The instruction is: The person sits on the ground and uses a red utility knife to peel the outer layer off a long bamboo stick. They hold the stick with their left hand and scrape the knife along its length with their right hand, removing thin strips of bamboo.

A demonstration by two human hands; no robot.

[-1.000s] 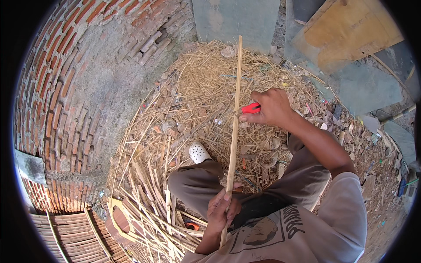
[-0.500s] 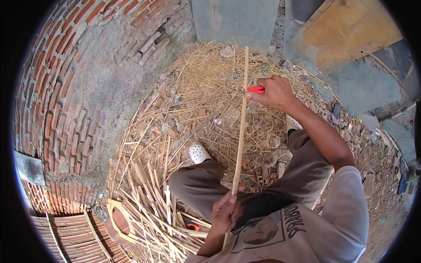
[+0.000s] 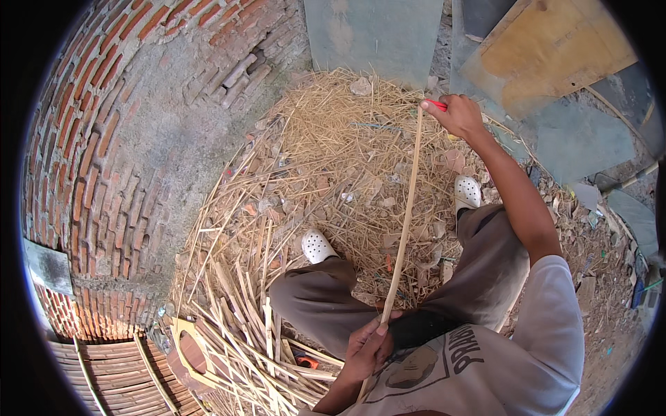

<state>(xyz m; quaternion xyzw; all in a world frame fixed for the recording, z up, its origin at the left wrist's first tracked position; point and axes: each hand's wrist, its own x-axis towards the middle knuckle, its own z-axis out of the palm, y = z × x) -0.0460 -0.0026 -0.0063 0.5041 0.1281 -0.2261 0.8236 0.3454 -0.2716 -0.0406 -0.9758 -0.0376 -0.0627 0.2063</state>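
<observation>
My left hand point(image 3: 369, 349) is closed round the lower part of a long, thin bamboo strip point(image 3: 404, 239), close to my lap. The strip slants up and away from me, bowing slightly. At its far tip my right hand point(image 3: 461, 116) is closed on a small red tool point(image 3: 436, 105) that looks like a utility knife. My right thumb and the tool meet the strip's tip; the blade cannot be made out. The strip's near end passes beneath my left forearm, beside my shirt.
Straw-like shavings point(image 3: 326, 114) cover the ground ahead. Many bamboo strips point(image 3: 239, 326) lie at my left, near a yellow frame point(image 3: 182, 341) and an orange-and-black tool point(image 3: 306, 361). A brick wall point(image 3: 104, 152) stands left; sheets point(image 3: 374, 41) lean at the back.
My right hand has slid with the red tool away from me and to the right, reaching the strip's tip. The strip now leans further right; my left hand has moved slightly right.
</observation>
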